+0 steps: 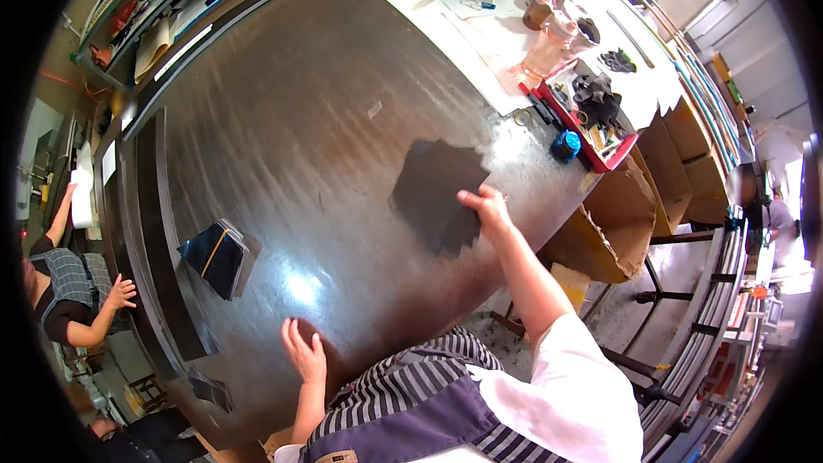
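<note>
Right hand (490,208): pinching the dark sheets (435,193) by their right edge, thumb on top; I see little of the other fingers. Sheets sit right of centre over the table (283,94), several in a loose pile, corners out of line. I cannot tell whether they touch the tabletop or hang just above it.

Left hand (306,356): holding nothing that I can see, fingers loosely spread, near the table's close edge. Contact with the surface unclear to me.

Left of centre, a bundle (216,259) of similar dark pieces, a yellowish band around it. Nearer me, by the lower left edge, a smaller stack (209,389).

At the table's right, I note a red tray (619,154) full of odds and ends, a blue roll (566,147) just beside it. Below it, an open carton (600,236).

Far left, across the table, a co-worker (73,283), one hand at a white sheet (81,187).
</note>
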`<state>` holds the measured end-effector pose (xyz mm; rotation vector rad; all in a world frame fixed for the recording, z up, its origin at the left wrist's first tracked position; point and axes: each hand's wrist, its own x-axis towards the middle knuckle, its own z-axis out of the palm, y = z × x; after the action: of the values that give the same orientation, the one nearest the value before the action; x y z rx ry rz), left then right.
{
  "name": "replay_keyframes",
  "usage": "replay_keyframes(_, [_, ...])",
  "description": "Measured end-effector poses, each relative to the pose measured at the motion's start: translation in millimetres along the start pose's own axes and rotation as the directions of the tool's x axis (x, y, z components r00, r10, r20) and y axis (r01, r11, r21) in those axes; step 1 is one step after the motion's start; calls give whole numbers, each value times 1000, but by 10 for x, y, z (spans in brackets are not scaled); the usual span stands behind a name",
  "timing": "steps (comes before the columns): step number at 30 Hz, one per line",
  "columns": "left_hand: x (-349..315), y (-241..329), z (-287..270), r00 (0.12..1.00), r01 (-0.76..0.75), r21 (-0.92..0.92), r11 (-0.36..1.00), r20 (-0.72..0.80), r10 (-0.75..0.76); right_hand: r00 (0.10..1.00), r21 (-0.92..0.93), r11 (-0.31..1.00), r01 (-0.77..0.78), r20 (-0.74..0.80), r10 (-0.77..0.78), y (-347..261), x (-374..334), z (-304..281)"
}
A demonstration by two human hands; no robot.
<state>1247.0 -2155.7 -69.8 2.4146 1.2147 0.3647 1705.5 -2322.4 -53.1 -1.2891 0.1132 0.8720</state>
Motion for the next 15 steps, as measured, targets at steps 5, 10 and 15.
replay_keyframes(5, [-482,-500,-185,983,182,220,958,-22,-182,916,-268,929,257,-239,-322,-406,1055,-253])
replay_keyframes(10, [-259,-640,-107,973,114,364,925,146,-178,829,-331,844,422,-236,-507,-362,1504,-1220])
replay_keyframes(15, [-512,-659,-113,972,205,316,926,49,-232,583,-966,203,-157,-257,-770,547,653,-1086])
